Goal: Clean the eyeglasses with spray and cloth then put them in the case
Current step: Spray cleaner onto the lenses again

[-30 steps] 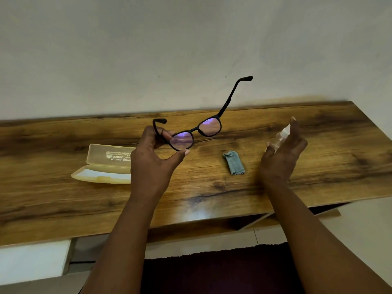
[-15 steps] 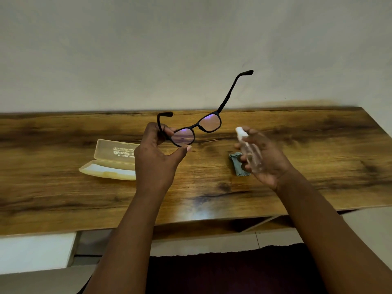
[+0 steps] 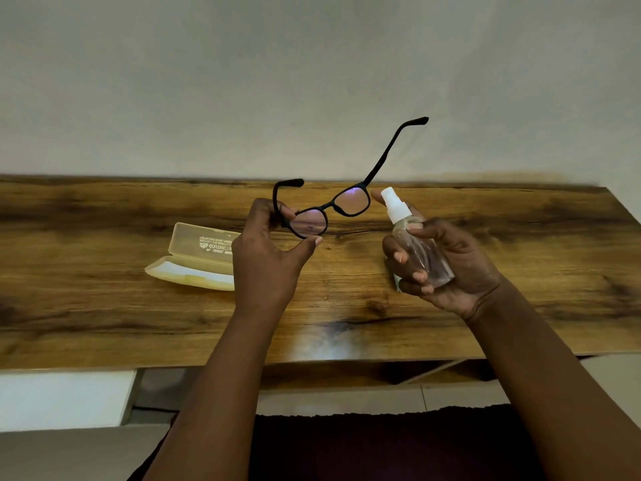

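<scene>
My left hand [image 3: 267, 262] holds black-framed eyeglasses [image 3: 333, 211] by the left lens rim, up above the wooden table [image 3: 104, 307], arms unfolded. My right hand [image 3: 447, 269] grips a small clear spray bottle [image 3: 416, 244] with a white nozzle, tilted so the nozzle sits close beside the right lens. An index finger rests behind the nozzle top. The cream eyeglass case [image 3: 194, 262] lies open on the table, left of my left hand. The grey cloth [image 3: 397, 284] is almost wholly hidden behind my right hand; only a sliver shows.
The table runs against a plain pale wall [image 3: 312, 81]. Its right end is at the frame's right side. A shelf opening shows under the front edge, and a dark rug lies on the floor below.
My right hand picked the spray bottle up off the table and brought it left and up, next to the right lens. The glasses stayed nearly still in my left hand.
</scene>
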